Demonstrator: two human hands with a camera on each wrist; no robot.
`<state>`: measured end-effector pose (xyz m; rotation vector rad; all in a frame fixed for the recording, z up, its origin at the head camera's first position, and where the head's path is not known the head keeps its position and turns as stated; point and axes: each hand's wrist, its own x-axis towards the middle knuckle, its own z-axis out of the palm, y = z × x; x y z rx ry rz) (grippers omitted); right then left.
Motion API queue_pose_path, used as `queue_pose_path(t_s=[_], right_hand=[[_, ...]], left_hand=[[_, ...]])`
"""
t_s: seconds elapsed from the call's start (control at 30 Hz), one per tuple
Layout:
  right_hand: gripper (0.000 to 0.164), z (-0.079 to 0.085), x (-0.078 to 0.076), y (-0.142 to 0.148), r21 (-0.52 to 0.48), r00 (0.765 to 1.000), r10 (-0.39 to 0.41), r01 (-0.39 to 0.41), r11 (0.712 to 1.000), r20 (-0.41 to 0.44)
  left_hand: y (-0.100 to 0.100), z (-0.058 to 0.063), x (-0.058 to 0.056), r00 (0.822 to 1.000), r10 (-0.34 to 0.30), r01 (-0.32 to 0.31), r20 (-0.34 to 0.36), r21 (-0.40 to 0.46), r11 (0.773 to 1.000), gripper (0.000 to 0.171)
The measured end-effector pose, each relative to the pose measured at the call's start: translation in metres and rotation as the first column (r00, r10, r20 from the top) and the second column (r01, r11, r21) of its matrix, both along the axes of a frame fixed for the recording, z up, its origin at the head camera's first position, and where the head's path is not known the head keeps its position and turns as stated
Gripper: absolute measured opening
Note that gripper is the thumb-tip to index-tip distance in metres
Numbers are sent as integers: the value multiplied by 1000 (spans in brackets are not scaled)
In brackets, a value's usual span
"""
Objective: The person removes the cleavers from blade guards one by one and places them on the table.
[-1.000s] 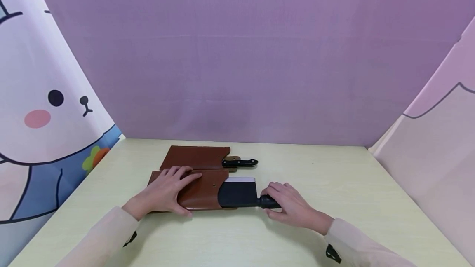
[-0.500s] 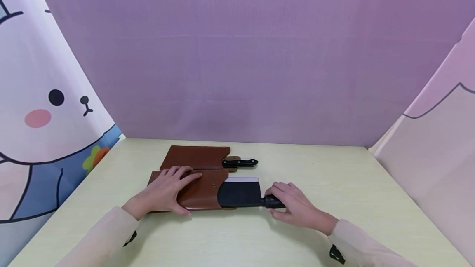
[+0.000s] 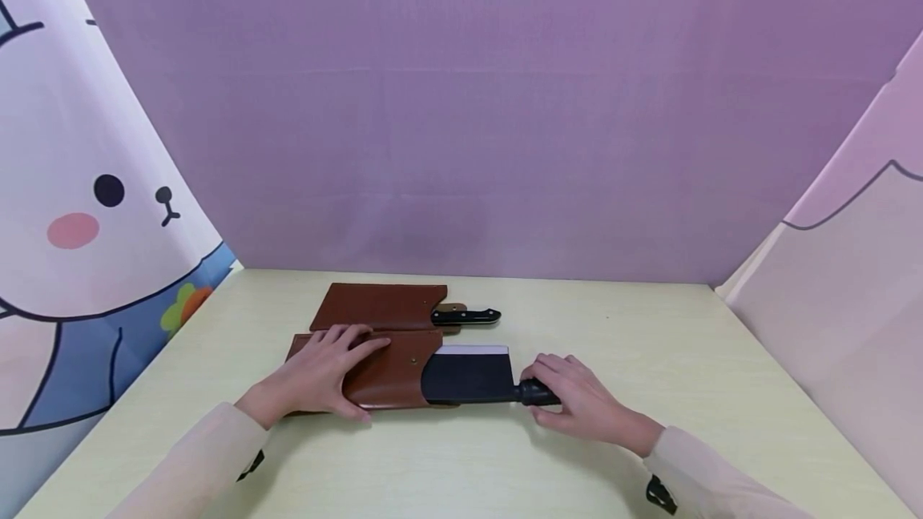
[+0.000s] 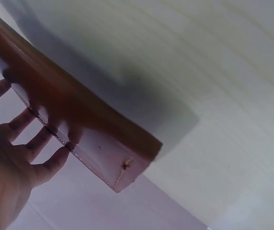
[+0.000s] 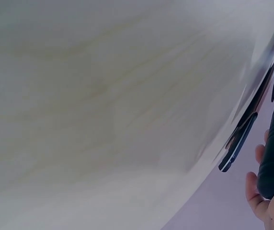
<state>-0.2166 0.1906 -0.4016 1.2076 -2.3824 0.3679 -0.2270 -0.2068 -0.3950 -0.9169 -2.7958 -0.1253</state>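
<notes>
Sleeves (image 3: 710, 471) nearest, pale, with black straps (image 3: 660, 495) at the wrists, behind each grip. Farther out, right grip (image 3: 577, 403) curled round the black handle (image 3: 537, 393) of a cleaver (image 3: 490, 383). Dark blade (image 3: 461, 379) just left of that grip, face up with a bright strip along the far edge, left part inside a brown front sheath (image 3: 385, 375). Left grip (image 3: 324, 371) spread across the same sheath, from near edge to far edge, well apart from the right grip. Just beyond the left grip, a brown rear sheath (image 3: 378, 305), contact with the front one impossible to tell; black-handled knife (image 3: 465, 316) jutting rightward out of it. Pale tabletop (image 3: 649, 343) below both grips. Beyond everything, purple backdrop (image 3: 505, 118); cartoon-printed panel (image 3: 108, 191) far to the left of the left grip.
</notes>
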Motion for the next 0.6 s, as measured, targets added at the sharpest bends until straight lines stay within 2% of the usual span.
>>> queue_pose_path(t_s=[0.6], right_hand=[[32,0,1,10,-3,999,-26,26,1000,21]], left_hand=[[-4,-3,-1,1000,-6,6,0,18,1000,106]])
